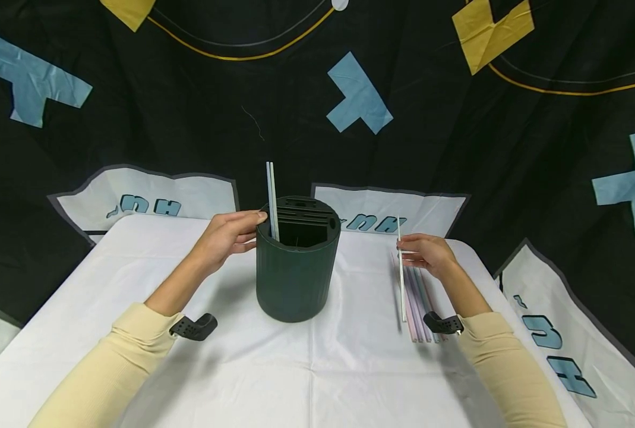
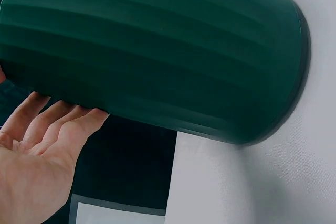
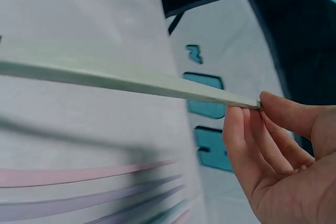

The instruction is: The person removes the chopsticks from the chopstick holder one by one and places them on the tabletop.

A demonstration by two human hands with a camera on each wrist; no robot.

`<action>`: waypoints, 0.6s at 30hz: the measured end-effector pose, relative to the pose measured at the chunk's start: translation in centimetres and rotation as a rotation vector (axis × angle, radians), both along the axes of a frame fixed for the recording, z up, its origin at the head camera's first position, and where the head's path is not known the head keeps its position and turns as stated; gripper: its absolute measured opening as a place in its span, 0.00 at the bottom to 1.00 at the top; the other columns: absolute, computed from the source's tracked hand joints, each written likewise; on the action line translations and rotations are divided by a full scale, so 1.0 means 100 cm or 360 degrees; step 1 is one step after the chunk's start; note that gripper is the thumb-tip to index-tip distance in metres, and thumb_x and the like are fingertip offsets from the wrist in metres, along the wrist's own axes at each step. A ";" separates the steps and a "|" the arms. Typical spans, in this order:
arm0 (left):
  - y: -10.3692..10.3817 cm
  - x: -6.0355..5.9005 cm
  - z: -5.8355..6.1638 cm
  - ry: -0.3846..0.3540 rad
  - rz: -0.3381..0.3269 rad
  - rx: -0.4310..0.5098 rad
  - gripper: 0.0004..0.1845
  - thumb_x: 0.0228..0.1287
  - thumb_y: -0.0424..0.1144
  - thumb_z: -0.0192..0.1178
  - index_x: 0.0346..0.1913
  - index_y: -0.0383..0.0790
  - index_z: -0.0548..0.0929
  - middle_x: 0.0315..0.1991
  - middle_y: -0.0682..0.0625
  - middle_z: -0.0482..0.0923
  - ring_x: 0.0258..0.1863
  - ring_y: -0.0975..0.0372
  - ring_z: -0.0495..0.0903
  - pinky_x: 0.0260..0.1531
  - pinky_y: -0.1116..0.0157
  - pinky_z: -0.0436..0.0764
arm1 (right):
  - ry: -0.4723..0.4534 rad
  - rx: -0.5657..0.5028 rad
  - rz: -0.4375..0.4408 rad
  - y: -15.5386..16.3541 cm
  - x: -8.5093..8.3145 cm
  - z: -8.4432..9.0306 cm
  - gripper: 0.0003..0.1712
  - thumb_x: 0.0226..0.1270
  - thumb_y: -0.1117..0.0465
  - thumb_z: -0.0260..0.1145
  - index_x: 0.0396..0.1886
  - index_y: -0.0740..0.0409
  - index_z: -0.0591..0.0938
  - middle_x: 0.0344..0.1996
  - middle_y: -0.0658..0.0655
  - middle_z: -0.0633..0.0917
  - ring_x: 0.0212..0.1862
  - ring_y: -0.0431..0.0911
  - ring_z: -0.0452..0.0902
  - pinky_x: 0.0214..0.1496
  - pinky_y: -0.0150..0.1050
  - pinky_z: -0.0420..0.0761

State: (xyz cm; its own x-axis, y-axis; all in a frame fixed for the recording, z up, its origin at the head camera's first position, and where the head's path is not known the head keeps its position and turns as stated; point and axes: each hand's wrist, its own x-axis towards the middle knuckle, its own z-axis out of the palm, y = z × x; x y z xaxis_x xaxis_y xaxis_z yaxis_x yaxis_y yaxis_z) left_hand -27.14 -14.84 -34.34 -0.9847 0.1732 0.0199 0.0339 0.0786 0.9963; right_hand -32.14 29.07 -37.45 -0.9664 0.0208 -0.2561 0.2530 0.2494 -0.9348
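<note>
1. The pale stick (image 1: 403, 291) is in the air above the right part of the table (image 1: 274, 374), not far from the far right corner.
2. Its long axis goes from the far edge of the table towards the near side. One end points away from you, and the longer part comes back towards you. How much it is tilted, I cannot tell.
3. Your right hand (image 1: 428, 254) pinches this stick between thumb and fingertips, so the grip is narrow. It takes the stick closer to its far end.
4. Below it and just to the right, the coloured sticks (image 1: 417, 303) lie side by side near the right edge of the table. They are pink, purple and bluish, and their length runs nearly the same way.
5. The dark green container (image 1: 296, 285) stands upright, well apart to the left, towards the far edge.
6. Two light sticks (image 1: 274, 199) stand inside its large compartment, at the left; their upper ends rise above the rim.
7. Your left hand (image 1: 226, 238) touches the container's left side, thumb at the rim and fingertips on the outer wall. The fingers are rather straight, the grip wide.
8. Behind the far edge hangs a black cloth (image 1: 435, 131).
</note>
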 end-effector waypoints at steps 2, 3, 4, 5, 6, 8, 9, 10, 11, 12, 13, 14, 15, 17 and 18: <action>0.000 0.000 0.000 -0.0001 0.0002 0.0006 0.31 0.71 0.51 0.62 0.70 0.36 0.74 0.65 0.40 0.78 0.63 0.48 0.79 0.54 0.59 0.85 | -0.0023 0.0002 0.0002 0.001 0.000 -0.009 0.27 0.71 0.63 0.68 0.65 0.71 0.74 0.32 0.43 0.87 0.33 0.40 0.86 0.39 0.33 0.89; 0.000 0.000 0.000 -0.0002 0.0003 0.0003 0.31 0.71 0.51 0.62 0.70 0.36 0.74 0.65 0.40 0.78 0.63 0.49 0.79 0.54 0.59 0.85 | -0.0031 0.0004 0.0004 0.001 0.000 -0.013 0.27 0.71 0.63 0.68 0.65 0.72 0.74 0.32 0.44 0.87 0.33 0.40 0.86 0.39 0.33 0.89; 0.000 0.000 0.000 -0.0003 0.0003 0.0002 0.31 0.71 0.51 0.62 0.70 0.36 0.74 0.64 0.40 0.78 0.62 0.49 0.80 0.54 0.59 0.85 | -0.0043 0.0012 0.0000 0.001 0.001 -0.017 0.27 0.71 0.63 0.68 0.65 0.71 0.75 0.32 0.44 0.88 0.33 0.40 0.86 0.38 0.34 0.89; 0.001 0.000 0.000 -0.0004 0.0003 -0.0001 0.31 0.71 0.51 0.62 0.70 0.36 0.74 0.64 0.40 0.78 0.62 0.50 0.80 0.54 0.59 0.85 | -0.0055 0.0020 -0.0004 0.001 0.001 -0.020 0.26 0.70 0.63 0.68 0.64 0.71 0.75 0.32 0.45 0.88 0.33 0.40 0.86 0.38 0.34 0.89; 0.001 0.000 0.000 -0.0005 0.0002 -0.0003 0.31 0.71 0.51 0.62 0.70 0.36 0.74 0.64 0.40 0.78 0.62 0.50 0.81 0.55 0.58 0.84 | -0.0059 0.0026 0.0002 0.001 0.001 -0.024 0.26 0.70 0.64 0.68 0.64 0.71 0.75 0.32 0.45 0.88 0.32 0.40 0.85 0.38 0.34 0.89; 0.001 0.000 0.000 -0.0005 0.0001 -0.0010 0.31 0.71 0.51 0.62 0.70 0.36 0.74 0.64 0.40 0.78 0.61 0.51 0.81 0.55 0.58 0.84 | -0.0065 0.0063 0.0020 0.001 0.002 -0.030 0.27 0.70 0.64 0.68 0.64 0.71 0.75 0.33 0.46 0.88 0.32 0.40 0.85 0.38 0.34 0.89; 0.001 0.000 0.000 -0.0003 0.0001 -0.0015 0.31 0.71 0.51 0.62 0.70 0.36 0.74 0.64 0.40 0.78 0.61 0.51 0.81 0.55 0.58 0.84 | -0.0065 0.0078 0.0028 0.001 0.003 -0.032 0.26 0.70 0.64 0.68 0.64 0.71 0.75 0.33 0.46 0.88 0.32 0.40 0.85 0.38 0.34 0.89; 0.000 0.000 0.000 -0.0002 0.0000 -0.0016 0.31 0.71 0.51 0.62 0.70 0.36 0.74 0.64 0.40 0.78 0.61 0.51 0.81 0.55 0.58 0.84 | -0.0065 0.0084 0.0032 0.001 0.003 -0.035 0.26 0.70 0.64 0.68 0.64 0.71 0.75 0.33 0.47 0.88 0.32 0.40 0.84 0.37 0.34 0.89; 0.000 0.000 0.000 -0.0001 0.0000 -0.0018 0.31 0.71 0.51 0.62 0.70 0.36 0.74 0.65 0.40 0.78 0.61 0.51 0.81 0.55 0.58 0.84 | -0.0063 0.0085 0.0041 0.001 0.003 -0.037 0.26 0.70 0.64 0.68 0.64 0.72 0.75 0.33 0.47 0.88 0.32 0.40 0.84 0.37 0.34 0.89; 0.000 -0.001 0.000 -0.0001 0.0000 -0.0018 0.31 0.71 0.51 0.62 0.70 0.36 0.74 0.65 0.40 0.78 0.62 0.50 0.81 0.55 0.58 0.84 | -0.0061 0.0088 0.0052 0.001 0.004 -0.039 0.27 0.70 0.64 0.67 0.64 0.72 0.75 0.33 0.48 0.88 0.32 0.40 0.84 0.37 0.33 0.89; 0.000 -0.001 0.000 0.0000 0.0000 -0.0018 0.31 0.71 0.51 0.62 0.70 0.36 0.74 0.65 0.40 0.78 0.62 0.50 0.80 0.55 0.58 0.84 | -0.0061 0.0085 0.0053 0.001 0.004 -0.040 0.27 0.70 0.65 0.68 0.64 0.73 0.75 0.34 0.48 0.88 0.32 0.40 0.84 0.37 0.33 0.89; 0.000 -0.001 0.000 0.0001 0.0001 -0.0020 0.31 0.71 0.51 0.62 0.70 0.36 0.74 0.65 0.40 0.78 0.62 0.49 0.80 0.55 0.58 0.84 | -0.0061 0.0083 0.0054 0.001 0.004 -0.042 0.27 0.69 0.65 0.68 0.64 0.73 0.75 0.34 0.49 0.88 0.31 0.40 0.84 0.36 0.33 0.89; 0.000 -0.001 0.000 -0.0001 0.0000 -0.0019 0.32 0.71 0.51 0.62 0.70 0.36 0.74 0.65 0.40 0.78 0.63 0.49 0.80 0.55 0.58 0.84 | -0.0062 0.0087 0.0048 0.001 0.004 -0.044 0.27 0.69 0.65 0.68 0.63 0.73 0.75 0.33 0.49 0.89 0.31 0.39 0.84 0.36 0.33 0.89; 0.000 -0.001 0.000 -0.0004 0.0000 -0.0020 0.32 0.71 0.51 0.62 0.70 0.36 0.74 0.65 0.40 0.78 0.63 0.49 0.80 0.55 0.58 0.84 | -0.0068 0.0096 0.0040 0.000 0.003 -0.046 0.27 0.68 0.65 0.69 0.63 0.74 0.76 0.32 0.49 0.89 0.30 0.39 0.84 0.35 0.34 0.89; 0.000 -0.001 0.000 -0.0005 0.0000 -0.0019 0.32 0.71 0.51 0.62 0.70 0.36 0.74 0.65 0.40 0.78 0.63 0.48 0.80 0.55 0.57 0.84 | -0.0072 0.0099 0.0036 0.000 0.003 -0.048 0.27 0.68 0.65 0.69 0.62 0.74 0.76 0.32 0.49 0.89 0.30 0.39 0.84 0.35 0.34 0.89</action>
State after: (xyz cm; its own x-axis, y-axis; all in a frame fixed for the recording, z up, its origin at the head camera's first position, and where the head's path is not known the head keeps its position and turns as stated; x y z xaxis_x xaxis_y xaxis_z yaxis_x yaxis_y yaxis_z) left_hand -27.21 -14.82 -34.32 -0.9847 0.1736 0.0145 0.0306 0.0903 0.9954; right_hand -31.81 29.07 -42.23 -0.9543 0.0163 -0.2985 0.2884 0.3126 -0.9050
